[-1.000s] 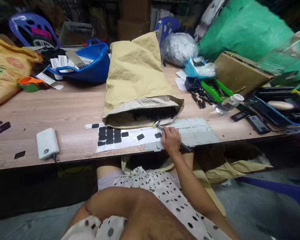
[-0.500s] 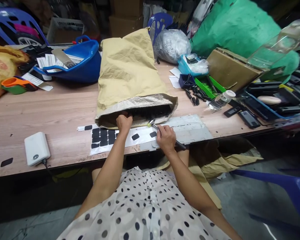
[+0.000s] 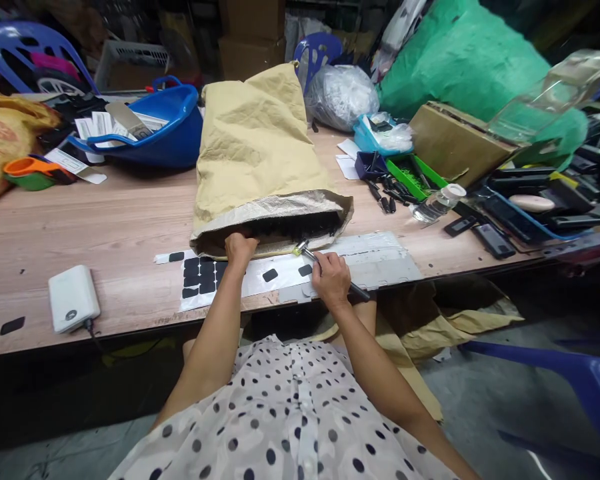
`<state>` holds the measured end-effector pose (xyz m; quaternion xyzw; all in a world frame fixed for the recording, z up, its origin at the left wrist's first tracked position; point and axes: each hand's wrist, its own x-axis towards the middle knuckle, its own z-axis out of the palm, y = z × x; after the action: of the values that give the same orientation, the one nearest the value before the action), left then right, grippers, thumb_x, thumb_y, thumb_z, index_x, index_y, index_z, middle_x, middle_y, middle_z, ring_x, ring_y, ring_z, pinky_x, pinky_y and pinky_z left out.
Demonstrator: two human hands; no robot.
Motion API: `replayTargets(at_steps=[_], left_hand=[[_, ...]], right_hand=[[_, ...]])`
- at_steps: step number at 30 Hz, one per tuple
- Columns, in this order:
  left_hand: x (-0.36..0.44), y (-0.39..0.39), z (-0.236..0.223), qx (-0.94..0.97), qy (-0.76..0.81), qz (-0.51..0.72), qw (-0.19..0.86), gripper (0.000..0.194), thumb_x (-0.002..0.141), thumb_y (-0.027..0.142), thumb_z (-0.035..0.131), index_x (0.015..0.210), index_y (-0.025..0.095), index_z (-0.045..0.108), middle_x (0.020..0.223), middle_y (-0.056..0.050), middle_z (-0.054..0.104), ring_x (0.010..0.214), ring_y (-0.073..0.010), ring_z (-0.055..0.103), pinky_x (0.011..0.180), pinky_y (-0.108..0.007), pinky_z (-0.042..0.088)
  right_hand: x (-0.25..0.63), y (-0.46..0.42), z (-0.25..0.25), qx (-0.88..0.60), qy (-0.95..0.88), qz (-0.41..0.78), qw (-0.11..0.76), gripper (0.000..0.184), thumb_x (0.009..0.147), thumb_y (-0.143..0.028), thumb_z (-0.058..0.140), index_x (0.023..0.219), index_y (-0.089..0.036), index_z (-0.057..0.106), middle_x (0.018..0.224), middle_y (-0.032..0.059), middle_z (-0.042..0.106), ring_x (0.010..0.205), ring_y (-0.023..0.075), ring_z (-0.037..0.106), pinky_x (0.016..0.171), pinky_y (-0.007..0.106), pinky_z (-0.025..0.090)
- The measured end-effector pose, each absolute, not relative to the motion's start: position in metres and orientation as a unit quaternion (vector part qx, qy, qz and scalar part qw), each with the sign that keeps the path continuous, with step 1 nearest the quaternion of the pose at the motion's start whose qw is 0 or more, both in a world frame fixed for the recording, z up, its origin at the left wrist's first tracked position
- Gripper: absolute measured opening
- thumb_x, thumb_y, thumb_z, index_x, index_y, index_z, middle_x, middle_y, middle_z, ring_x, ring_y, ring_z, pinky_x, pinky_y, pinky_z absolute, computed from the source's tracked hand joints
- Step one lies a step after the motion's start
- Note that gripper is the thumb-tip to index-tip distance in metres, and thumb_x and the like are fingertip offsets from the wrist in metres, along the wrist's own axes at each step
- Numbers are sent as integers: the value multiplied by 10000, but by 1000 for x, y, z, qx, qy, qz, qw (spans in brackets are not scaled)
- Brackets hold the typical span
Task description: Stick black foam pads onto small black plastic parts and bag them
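My right hand (image 3: 332,277) is wrapped round a small hammer (image 3: 359,291) with a black handle; its shiny, yellow-tipped head rests at the lip of a large tan paper sack (image 3: 260,147). At the left part of the sack's open mouth, my left hand (image 3: 241,251) is closed, knuckles up, its fingertips hidden, and what it grips cannot be made out. Dark pieces (image 3: 300,227) show inside the sack. In front of it lies a white sheet (image 3: 253,283) with rows of black rounded stickers (image 3: 192,271), partly covered by my left forearm.
A white power bank (image 3: 73,298) with a cable lies at left. Behind it stands a blue basin (image 3: 175,133) of paper slips. To the right are a grey board (image 3: 380,257), a clear bottle (image 3: 437,203), a green tray (image 3: 415,175) and black devices (image 3: 493,240).
My left hand came forward from near my body to the sack's mouth, then shifted slightly left and nearer me. My right hand keeps the hammer in about the same place. The view turned slightly.
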<state>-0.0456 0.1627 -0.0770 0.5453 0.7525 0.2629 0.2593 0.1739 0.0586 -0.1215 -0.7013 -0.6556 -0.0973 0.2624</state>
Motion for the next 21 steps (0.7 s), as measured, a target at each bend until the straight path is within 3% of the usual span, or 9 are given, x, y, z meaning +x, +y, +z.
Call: replayTargets(at_steps=[6, 14, 21], left_hand=[[-54, 102, -77, 672, 626, 297, 262, 204, 711, 267, 693, 897, 227, 768, 809, -8, 683, 733, -172, 622, 686, -275, 504], [-49, 74, -102, 726, 575, 289, 242, 171, 771, 233, 679, 925, 247, 750, 889, -24, 681, 893, -221, 621, 846, -354, 502], [-45, 74, -104, 729, 578, 281, 234, 142, 786, 274, 713, 919, 260, 760, 883, -30, 694, 912, -240, 614, 850, -367, 488]], right_hand=[[174, 59, -122, -706, -653, -95, 257, 308, 910, -185, 506, 1133, -227, 714, 953, 79, 613, 879, 229, 474, 759, 321, 363], [177, 61, -123, -712, -650, -84, 252, 261, 927, -241, 529, 1121, -232, 704, 965, 78, 610, 884, 226, 471, 755, 320, 352], [179, 62, -114, -704, -653, -52, 275, 211, 929, -205, 512, 1012, -216, 705, 906, 68, 623, 858, 213, 530, 724, 305, 397]])
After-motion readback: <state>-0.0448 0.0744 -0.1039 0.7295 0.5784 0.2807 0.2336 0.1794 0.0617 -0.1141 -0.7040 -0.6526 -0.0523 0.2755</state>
